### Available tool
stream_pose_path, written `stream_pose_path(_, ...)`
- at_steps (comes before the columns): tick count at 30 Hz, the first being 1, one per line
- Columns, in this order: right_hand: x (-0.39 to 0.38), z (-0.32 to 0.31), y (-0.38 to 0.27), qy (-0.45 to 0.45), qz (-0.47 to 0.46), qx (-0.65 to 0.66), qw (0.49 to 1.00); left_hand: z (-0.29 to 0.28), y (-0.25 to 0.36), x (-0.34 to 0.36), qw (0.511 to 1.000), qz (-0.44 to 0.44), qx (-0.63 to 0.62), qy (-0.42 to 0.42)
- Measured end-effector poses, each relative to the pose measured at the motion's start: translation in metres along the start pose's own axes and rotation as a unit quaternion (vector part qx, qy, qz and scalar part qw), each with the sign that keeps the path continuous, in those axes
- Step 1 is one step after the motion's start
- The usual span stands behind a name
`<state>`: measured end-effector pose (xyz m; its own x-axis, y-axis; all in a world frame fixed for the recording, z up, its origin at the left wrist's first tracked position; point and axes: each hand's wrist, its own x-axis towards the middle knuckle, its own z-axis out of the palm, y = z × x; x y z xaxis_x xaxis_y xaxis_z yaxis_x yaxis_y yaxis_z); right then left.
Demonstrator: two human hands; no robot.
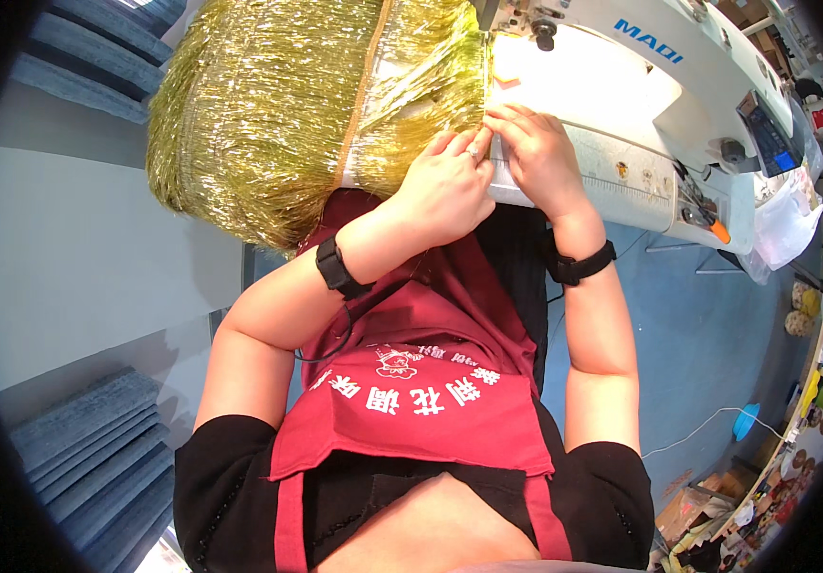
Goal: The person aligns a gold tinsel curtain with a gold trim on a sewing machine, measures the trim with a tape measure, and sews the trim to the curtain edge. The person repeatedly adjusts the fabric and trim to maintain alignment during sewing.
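Note:
A wide mass of shiny gold-green tinsel fringe (pixel 259 115) drapes over the left part of the sewing table and down over its front edge. An orange-brown band (pixel 362 95) runs through it, and its right edge lies in line with the needle area of a white sewing machine (pixel 622 38). My left hand (pixel 450 181), with a ring on one finger, pinches the fringe at that edge. Beside it my right hand (pixel 538 158) has its fingers bent together on the same edge, the fingertips of both hands nearly touching. What lies beneath the fingertips is hidden.
The machine's bed (pixel 622 172) carries a ruler scale. Near its right end lie an orange-handled tool (pixel 717 229) and a small control panel (pixel 770 134). A white plastic bag (pixel 784 224) hangs at the right. Stacked grey-blue slabs (pixel 96 458) stand at the left.

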<state>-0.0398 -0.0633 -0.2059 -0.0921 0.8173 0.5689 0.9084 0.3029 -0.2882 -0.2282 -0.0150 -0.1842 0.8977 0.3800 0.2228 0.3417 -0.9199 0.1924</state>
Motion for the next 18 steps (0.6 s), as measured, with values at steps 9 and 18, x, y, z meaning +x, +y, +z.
stream_pose_path(9,-0.014,-0.002,0.004,0.151,0.18,0.125,0.964,0.001,-0.02,0.03,0.999,-0.022,0.01,-0.026)
stream_pose_path(18,-0.016,0.003,0.005,0.134,0.138,0.039,0.98,0.001,-0.035,0.049,1.0,-0.021,-0.001,-0.017)
